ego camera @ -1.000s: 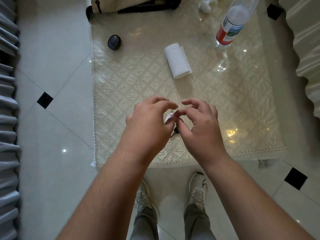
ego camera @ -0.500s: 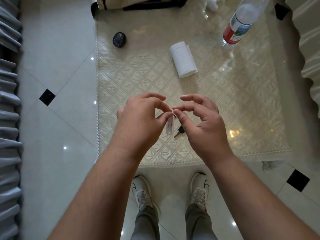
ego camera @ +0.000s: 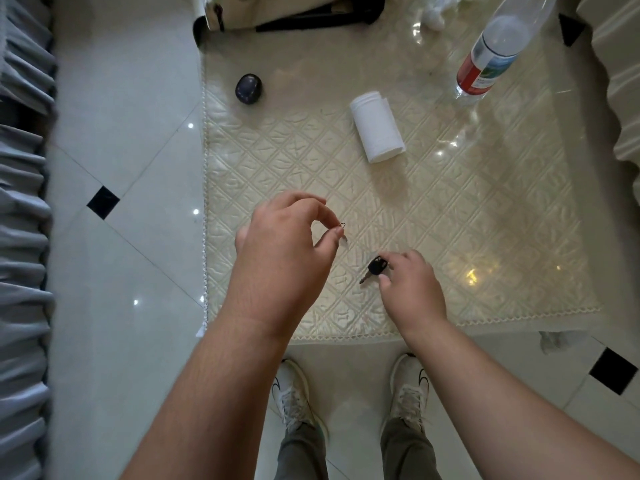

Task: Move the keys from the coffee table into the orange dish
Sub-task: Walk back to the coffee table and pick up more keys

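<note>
The key (ego camera: 375, 267), black-headed with a short metal blade pointing back toward the person, is at the near middle of the surface (ego camera: 485, 237), and the right hand (ego camera: 412, 287) is closed on its head, thumb and forefinger pinching it from the right side. Whether the key rests on the surface or is lifted just off it is hard to tell from this angle. The left hand (ego camera: 287, 258) is held apart from the right, up and to the left of the key, its thumb and forefinger pinched on a small wire ring (ego camera: 343, 225) that sticks out above the fingertips. The surface wears a cream quilted cover under a glossy clear sheet. Farther back on it lie a white paper roll (ego camera: 377, 128) on its side, a dark rounded object (ego camera: 248, 89) near the left edge, a tilted plastic bottle (ego camera: 491, 60) with a red label at the far right, and a bag (ego camera: 294, 12) along the far edge. Below is a white tiled floor (ego camera: 121, 150) with black diamond insets, grey pleated fabric (ego camera: 20, 237) on the left, and the person's pale shoes (ego camera: 408, 386) at the near edge.
</note>
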### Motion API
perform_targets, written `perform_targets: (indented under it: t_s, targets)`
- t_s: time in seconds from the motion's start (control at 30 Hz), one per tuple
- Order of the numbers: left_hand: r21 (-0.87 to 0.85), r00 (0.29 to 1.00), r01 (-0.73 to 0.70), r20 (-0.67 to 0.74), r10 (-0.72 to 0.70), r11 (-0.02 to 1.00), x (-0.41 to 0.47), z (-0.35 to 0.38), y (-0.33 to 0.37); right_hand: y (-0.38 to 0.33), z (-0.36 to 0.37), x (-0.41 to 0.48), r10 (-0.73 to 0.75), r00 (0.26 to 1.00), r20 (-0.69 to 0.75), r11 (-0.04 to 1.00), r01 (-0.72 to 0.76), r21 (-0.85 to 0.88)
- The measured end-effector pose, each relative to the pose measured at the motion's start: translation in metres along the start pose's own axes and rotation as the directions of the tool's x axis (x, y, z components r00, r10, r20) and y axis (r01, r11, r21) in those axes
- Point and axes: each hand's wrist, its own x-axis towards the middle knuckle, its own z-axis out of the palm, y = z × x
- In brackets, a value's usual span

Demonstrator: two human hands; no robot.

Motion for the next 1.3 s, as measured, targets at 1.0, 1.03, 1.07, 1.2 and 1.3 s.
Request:
perform_targets:
  t_s: [1.0,1.03,1.07,1.2,1.3]
  targets:
    - [-0.054,0.996,-0.052,-0.079,0.047,0.997,-0.041,-0.071,0.063,-0.048,-0.099,-0.048,0.068,0.988,-0.141,0.934,-0.013,0.358]
    - [-0.048,0.994,-0.063,-0.092,0.059,0.997,-0.045,-0.083,0.072,-0.057,-0.116,-0.053,0.058,0.985,-0.162,0.927,0.007,0.376]
    - [-0.042,0.992,-0.075,-0.107,0.070,0.996,-0.049,-0.097,0.081,-0.067,-0.134,-0.058,0.043,0.982,-0.182,0.920,0.032,0.391]
    - [-0.011,0.981,-0.131,-0.146,0.128,0.991,-0.070,-0.161,0.123,-0.114,-0.215,-0.085,-0.032,0.954,-0.297,0.913,0.149,0.379]
    - [-0.023,0.965,-0.191,-0.186,0.184,0.981,-0.091,-0.219,0.157,-0.150,-0.283,-0.114,-0.080,0.921,-0.380,0.901,0.230,0.368]
